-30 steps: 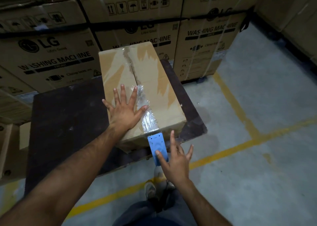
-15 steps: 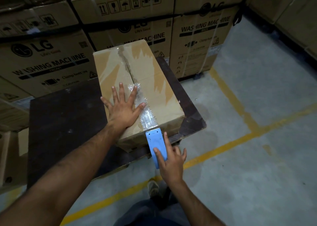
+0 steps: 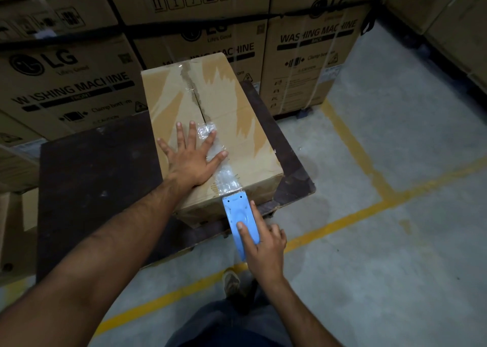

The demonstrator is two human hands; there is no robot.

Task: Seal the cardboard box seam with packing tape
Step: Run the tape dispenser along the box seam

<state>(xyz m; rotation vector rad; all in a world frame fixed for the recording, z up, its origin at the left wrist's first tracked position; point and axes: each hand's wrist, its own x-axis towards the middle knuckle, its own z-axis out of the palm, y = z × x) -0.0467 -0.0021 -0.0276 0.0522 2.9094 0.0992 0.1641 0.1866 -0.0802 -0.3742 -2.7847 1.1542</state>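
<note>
A brown cardboard box (image 3: 232,125) lies on a dark board (image 3: 100,178), its centre seam (image 3: 196,96) running away from me, torn and partly gaping at the far half. A strip of clear packing tape (image 3: 224,178) covers the near half of the seam, wrinkled. My left hand (image 3: 191,156) lies flat on the box top, fingers spread, index and thumb on the tape. My right hand (image 3: 263,243) grips a blue tape dispenser (image 3: 239,220) at the box's near edge, its toothed blade against the tape end.
Large washing-machine cartons (image 3: 311,51) are stacked right behind the board and to the left. More cartons (image 3: 453,17) stand at the far right. Grey concrete floor (image 3: 395,214) with yellow lines (image 3: 350,141) lies to the right. My shoe (image 3: 232,283) is below the dispenser.
My right hand has closed its fingers more firmly on the blue dispenser, which stays at the box's near edge. My left hand stays pressed flat on the tape.
</note>
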